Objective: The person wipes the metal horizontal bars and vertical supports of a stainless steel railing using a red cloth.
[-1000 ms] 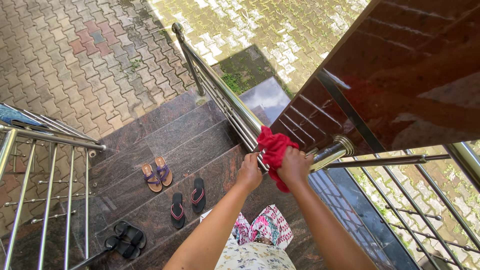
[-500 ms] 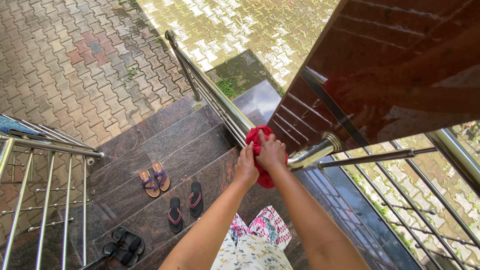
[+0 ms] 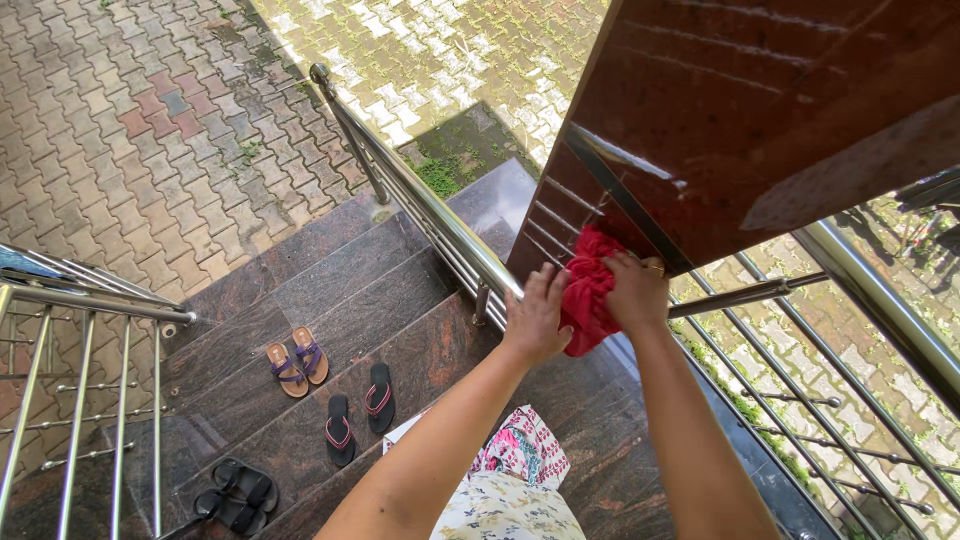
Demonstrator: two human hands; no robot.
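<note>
overhead, a polished dark red-brown stone pillar (image 3: 780, 130) fills the upper right, its glossy face mirroring the scene. below it, dark granite steps (image 3: 330, 300) drop to a brick-paved yard (image 3: 130, 130). a shiny stainless steel handrail (image 3: 420, 200) slopes down the stair's right side, and a second steel railing (image 3: 80, 350) stands at the left. 3 pairs of sandals (image 3: 320, 385) lie on the steps. the right hand (image 3: 638, 293) is clamped on a crumpled red cloth (image 3: 588, 290), pressing it where rail meets pillar. the left hand (image 3: 535, 318) rests on the rail just beside the cloth, fingers spread apart, gripping nothing.
</note>
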